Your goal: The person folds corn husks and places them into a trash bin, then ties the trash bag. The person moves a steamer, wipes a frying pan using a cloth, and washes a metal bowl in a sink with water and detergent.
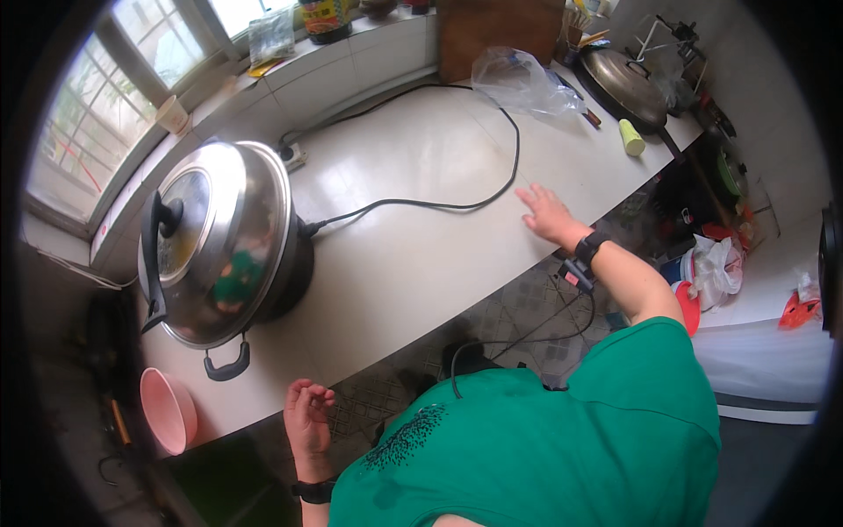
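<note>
My right hand (548,214) reaches over the front part of the white countertop (421,263), fingers spread and holding nothing. Just beyond its fingertips runs a black power cord (454,206). That cord joins a large electric pot (293,263) at the left, topped by a domed metal lid (253,197) with a black handle and a glass centre. Low in front of the counter edge is my left hand (308,421), its fingers loosely curled with nothing seen in them. Between that hand and the wall, a pink plastic bowl (168,412) stands at the counter's left end.
A socket block (293,157) lies behind the pot. At the far right are a clear plastic bag (520,79), a pale green cylindrical object (631,138) and a lidded wok (622,82). A paper cup (173,116) stands on the windowsill. A cable hangs beside my right forearm.
</note>
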`<move>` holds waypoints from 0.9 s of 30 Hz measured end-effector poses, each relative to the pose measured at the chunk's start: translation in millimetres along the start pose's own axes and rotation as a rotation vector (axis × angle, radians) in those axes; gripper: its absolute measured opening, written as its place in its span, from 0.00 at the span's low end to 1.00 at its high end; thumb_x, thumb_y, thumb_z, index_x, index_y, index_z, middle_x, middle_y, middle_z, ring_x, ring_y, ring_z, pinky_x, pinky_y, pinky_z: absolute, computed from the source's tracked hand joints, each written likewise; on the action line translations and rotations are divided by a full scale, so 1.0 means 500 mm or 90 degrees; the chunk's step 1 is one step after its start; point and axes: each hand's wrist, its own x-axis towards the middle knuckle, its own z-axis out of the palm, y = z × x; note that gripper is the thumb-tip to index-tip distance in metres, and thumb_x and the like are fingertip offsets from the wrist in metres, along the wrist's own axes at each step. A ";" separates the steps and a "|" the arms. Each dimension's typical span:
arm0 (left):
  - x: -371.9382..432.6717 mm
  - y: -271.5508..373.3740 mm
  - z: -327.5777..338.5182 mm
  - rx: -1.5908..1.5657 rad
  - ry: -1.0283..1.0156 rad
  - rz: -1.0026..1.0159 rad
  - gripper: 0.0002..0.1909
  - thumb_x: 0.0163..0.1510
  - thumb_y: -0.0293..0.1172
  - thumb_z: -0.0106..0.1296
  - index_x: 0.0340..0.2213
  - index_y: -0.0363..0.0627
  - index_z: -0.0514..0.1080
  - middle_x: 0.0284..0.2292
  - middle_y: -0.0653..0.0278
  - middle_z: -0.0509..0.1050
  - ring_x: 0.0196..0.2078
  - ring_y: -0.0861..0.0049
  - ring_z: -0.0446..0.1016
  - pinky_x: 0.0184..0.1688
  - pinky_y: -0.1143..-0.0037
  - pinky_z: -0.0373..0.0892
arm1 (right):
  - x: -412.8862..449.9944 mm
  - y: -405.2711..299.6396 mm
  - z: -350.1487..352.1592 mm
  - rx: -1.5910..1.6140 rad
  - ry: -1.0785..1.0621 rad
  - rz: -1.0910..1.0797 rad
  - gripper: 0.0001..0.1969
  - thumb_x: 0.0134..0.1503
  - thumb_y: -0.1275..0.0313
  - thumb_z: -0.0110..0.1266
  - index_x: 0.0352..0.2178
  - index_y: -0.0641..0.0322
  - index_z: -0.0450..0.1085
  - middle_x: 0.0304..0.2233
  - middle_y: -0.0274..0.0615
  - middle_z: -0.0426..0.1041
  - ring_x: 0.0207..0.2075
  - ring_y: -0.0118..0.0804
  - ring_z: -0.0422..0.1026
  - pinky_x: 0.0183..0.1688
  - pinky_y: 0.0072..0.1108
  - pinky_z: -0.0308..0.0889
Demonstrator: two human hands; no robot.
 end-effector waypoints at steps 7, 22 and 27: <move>0.100 -0.083 0.191 0.278 -0.051 -0.009 0.10 0.50 0.27 0.45 0.36 0.38 0.63 0.28 0.62 0.69 0.31 0.76 0.70 0.34 0.80 0.66 | 0.126 0.248 -0.037 -0.042 0.052 0.128 0.30 0.43 0.68 0.49 0.51 0.46 0.52 0.50 0.58 0.50 0.48 0.58 0.54 0.50 0.36 0.54; 0.579 -0.284 0.678 1.008 -0.362 0.389 0.23 0.39 0.26 0.48 0.41 0.44 0.63 0.41 0.52 0.63 0.45 0.55 0.58 0.47 0.66 0.57 | 0.385 0.620 -0.061 0.040 0.077 0.143 0.40 0.37 0.71 0.58 0.53 0.46 0.47 0.53 0.54 0.46 0.50 0.52 0.57 0.48 0.31 0.57; 0.668 -0.254 0.684 0.925 -0.015 0.346 0.31 0.43 0.30 0.50 0.49 0.40 0.53 0.50 0.45 0.53 0.52 0.53 0.52 0.53 0.67 0.52 | 0.387 0.614 -0.008 0.103 -0.096 0.132 0.30 0.41 0.76 0.49 0.49 0.65 0.53 0.44 0.58 0.61 0.49 0.48 0.59 0.50 0.27 0.56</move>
